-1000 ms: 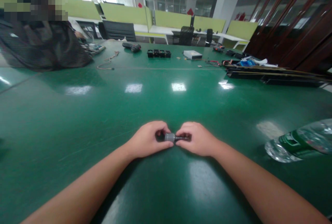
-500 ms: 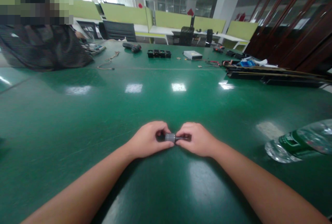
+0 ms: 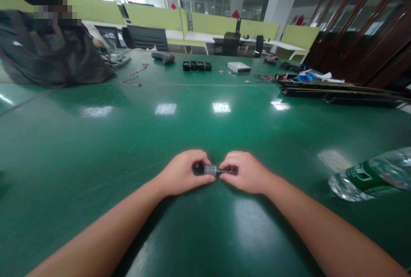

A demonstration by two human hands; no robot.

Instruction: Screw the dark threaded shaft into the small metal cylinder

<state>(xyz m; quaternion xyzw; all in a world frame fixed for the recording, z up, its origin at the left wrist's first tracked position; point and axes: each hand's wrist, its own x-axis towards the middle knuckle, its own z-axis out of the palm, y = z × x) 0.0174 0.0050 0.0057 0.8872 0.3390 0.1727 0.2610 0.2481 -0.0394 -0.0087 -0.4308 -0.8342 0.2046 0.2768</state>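
Observation:
Between my hands, low over the green tabletop [image 3: 205, 127], is a small grey metal cylinder [image 3: 210, 170] with a thin dark threaded-looking shaft [image 3: 222, 171] sticking out to the right. My left hand [image 3: 188, 172] curls around the cylinder, thumb below and fingers above it. The thumb and fingertips of my right hand [image 3: 245, 172] pinch at the shaft, close to where it leaves the cylinder. What exact kind of part this is, I cannot make out. Its left end is shadowed inside my left hand.
A clear bottle with a green label [image 3: 369, 178] lies at the right. Farther back are a black multi-bay part [image 3: 197, 66], a silver box [image 3: 238, 68], a cable [image 3: 131, 80] and dark strips [image 3: 340, 95]. A large dark bag [image 3: 58, 56] stands back left, a person behind it.
My hands and the metal part stay almost in place; my right fingers shift very slightly on the shaft. Behind the bag, the person's head has moved lower.

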